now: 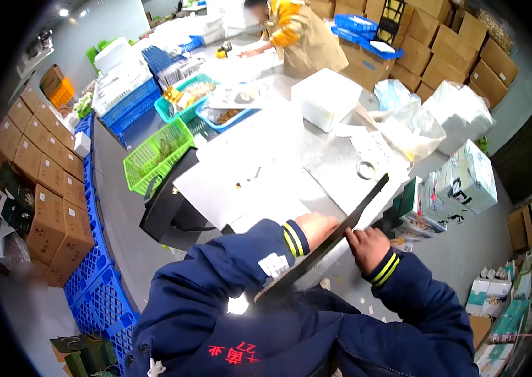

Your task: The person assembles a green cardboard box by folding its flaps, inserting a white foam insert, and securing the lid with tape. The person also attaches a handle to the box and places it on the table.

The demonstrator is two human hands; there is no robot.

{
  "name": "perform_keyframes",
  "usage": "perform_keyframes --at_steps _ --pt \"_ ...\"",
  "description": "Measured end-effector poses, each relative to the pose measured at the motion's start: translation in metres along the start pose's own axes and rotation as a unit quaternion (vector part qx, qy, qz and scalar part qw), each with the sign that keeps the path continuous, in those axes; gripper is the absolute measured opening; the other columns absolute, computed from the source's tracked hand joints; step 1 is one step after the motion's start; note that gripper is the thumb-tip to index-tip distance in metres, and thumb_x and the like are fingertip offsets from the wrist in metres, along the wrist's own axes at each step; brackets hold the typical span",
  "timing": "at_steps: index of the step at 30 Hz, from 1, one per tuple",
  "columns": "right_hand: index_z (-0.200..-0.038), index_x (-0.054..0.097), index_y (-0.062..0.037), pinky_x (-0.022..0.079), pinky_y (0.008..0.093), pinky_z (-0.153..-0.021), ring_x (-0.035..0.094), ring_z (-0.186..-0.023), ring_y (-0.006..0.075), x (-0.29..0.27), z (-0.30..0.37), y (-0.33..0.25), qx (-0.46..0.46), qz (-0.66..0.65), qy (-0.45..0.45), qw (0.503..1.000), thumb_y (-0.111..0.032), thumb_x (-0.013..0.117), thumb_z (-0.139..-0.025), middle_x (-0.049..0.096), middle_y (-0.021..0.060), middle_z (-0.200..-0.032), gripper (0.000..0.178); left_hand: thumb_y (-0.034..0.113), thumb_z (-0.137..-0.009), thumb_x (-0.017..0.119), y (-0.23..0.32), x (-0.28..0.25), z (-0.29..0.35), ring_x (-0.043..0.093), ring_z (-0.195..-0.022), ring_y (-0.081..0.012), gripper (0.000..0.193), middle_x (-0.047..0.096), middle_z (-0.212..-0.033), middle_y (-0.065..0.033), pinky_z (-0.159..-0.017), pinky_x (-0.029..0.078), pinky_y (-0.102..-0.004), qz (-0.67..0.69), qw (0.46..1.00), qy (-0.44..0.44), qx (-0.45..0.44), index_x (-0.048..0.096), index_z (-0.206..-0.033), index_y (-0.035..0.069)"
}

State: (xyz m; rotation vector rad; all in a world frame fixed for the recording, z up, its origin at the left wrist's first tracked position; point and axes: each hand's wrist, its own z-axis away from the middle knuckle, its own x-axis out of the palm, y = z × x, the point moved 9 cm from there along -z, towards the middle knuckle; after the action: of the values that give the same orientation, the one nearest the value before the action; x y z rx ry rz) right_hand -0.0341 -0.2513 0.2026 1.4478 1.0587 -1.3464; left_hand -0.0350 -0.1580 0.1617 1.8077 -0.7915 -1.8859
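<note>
A long, flat dark board (pixel 304 266), seen nearly edge-on, slants from near my body up to the table's right side. A pale surface (pixel 366 213) shows along its upper right side. My left hand (pixel 317 229) is closed at the board's left side, its fingertips partly hidden behind it. On the right side, my right hand (pixel 370 249) grips the board's edge with curled fingers. Large white sheets (pixel 234 182) lie on the table beyond my left hand. A roll of tape (pixel 365 169) rests on the table near the board's far end.
A black bag-like box (pixel 175 204) stands at the table's left edge, beside a green basket (pixel 160 154). Further back are a white foam box (pixel 325 97) and a co-worker (pixel 307 38). Blue pallets (pixel 99 276) and stacked cartons (pixel 46 182) line the left; wrapped packages (pixel 461 179) stand right.
</note>
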Motion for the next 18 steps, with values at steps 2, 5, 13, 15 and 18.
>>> perform_keyframes --at_steps 2,5,13,15,18 --pt "-0.129 0.039 0.0033 0.045 0.0391 -0.074 0.055 -0.082 0.0328 0.025 0.015 -0.009 0.034 -0.117 0.04 0.992 0.0 0.053 -0.071 0.056 0.0203 -0.106 0.06 0.026 -0.082 0.054 -0.007 -0.002 0.006 0.061 -0.078 -0.0387 0.021 0.063 -0.077 -0.0185 -0.066 0.049 -0.0459 -0.007 1.0 0.008 -0.005 0.059 -0.093 0.009" --pt "-0.141 0.017 -0.0004 0.046 0.0354 -0.083 0.056 -0.102 0.0314 0.068 0.044 -0.03 0.112 -0.32 0.132 0.931 0.008 0.046 -0.08 0.052 0.0216 -0.12 0.069 0.024 -0.084 0.051 0.012 0.0 0.007 0.061 -0.08 -0.0398 0.035 0.064 -0.084 -0.0204 -0.068 0.049 -0.0438 0.049 0.997 -0.01 0.064 0.049 -0.118 0.015" --pt "-0.13 0.039 -0.0056 0.048 0.0355 -0.079 0.06 -0.089 0.0338 0.007 0.034 -0.056 -0.096 -0.448 0.059 0.887 -0.004 0.062 -0.081 0.059 0.0175 -0.103 0.054 0.02 -0.086 0.052 -0.017 -0.001 0.045 0.06 -0.081 -0.0309 0.045 0.064 -0.093 -0.0172 -0.072 0.049 -0.0358 0.214 0.976 -0.023 0.028 0.038 -0.128 0.013" --pt "-0.111 0.054 -0.0069 0.048 0.0369 -0.07 0.058 -0.078 0.0333 0.007 0.033 -0.051 -0.099 -0.42 0.07 0.899 -0.007 0.068 -0.075 0.058 0.0145 -0.089 0.039 0.019 -0.085 0.054 -0.013 -0.004 0.073 0.06 -0.08 -0.0266 0.041 0.064 -0.092 -0.015 -0.072 0.048 -0.0336 0.277 0.96 -0.004 0.023 0.043 -0.124 0.01" --pt "-0.093 0.058 -0.0081 0.044 0.036 -0.059 0.056 -0.067 0.0295 -0.003 0.031 -0.051 -0.101 -0.373 0.126 0.913 -0.009 0.071 -0.072 0.055 0.0097 -0.074 0.024 0.018 -0.084 0.058 -0.025 0.001 0.108 0.059 -0.079 -0.0201 0.036 0.064 -0.091 -0.0116 -0.072 0.048 -0.0301 0.34 0.94 0.031 -0.001 0.05 -0.117 0.006"
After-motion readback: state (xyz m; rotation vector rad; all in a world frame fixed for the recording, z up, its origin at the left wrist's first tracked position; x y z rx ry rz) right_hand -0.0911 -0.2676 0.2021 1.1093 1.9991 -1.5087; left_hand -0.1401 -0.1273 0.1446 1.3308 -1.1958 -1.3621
